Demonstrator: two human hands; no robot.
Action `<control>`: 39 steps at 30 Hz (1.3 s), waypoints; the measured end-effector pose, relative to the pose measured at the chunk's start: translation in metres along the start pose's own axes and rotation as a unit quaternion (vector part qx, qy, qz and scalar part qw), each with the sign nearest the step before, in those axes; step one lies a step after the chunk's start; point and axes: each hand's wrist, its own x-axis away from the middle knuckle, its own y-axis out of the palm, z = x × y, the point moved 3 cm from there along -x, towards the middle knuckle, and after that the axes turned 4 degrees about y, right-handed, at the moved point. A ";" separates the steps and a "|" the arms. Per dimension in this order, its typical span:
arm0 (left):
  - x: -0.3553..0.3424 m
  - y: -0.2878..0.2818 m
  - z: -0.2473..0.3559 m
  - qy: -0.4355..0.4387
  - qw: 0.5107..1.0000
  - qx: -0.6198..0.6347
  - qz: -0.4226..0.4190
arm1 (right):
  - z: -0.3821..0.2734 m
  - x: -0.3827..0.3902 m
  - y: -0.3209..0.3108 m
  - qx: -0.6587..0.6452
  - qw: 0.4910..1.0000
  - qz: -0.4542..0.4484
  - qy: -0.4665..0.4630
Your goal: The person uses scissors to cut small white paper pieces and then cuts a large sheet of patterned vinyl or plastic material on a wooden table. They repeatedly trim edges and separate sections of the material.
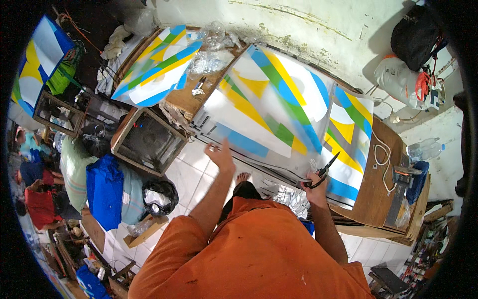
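Note:
My right hand (317, 193) grips a pair of black scissors (329, 165) by the handles, with the blades pointing up and right over a printed sheet. My left hand (220, 157) is raised near the table's front edge, fingers apart and slightly blurred, with nothing visible in it. A large sheet (251, 117) printed in blue, green, yellow and white lies across the table under a glossy, see-through surface. To its right, a narrower sheet (343, 174) with the same pattern reaches the front edge, close to the scissors.
More patterned sheets (157, 74) lie at the back left beside clear plastic bags (211, 57). A mesh-topped wooden box (149, 142) stands left of the table. On the right are a white cable (382, 159), a metal tool (403, 182) and a plastic bottle (425, 149).

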 end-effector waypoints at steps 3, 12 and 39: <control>-0.058 0.003 0.022 0.014 1.000 0.005 0.017 | 0.007 -0.002 0.004 0.061 0.995 0.075 0.015; -0.129 -0.010 0.035 -0.024 0.999 -0.001 -0.025 | 0.048 -0.021 0.035 0.280 0.945 0.133 -0.101; -0.126 -0.013 0.077 0.447 0.750 -0.485 -0.040 | -0.013 0.036 0.039 0.397 0.864 0.227 -0.210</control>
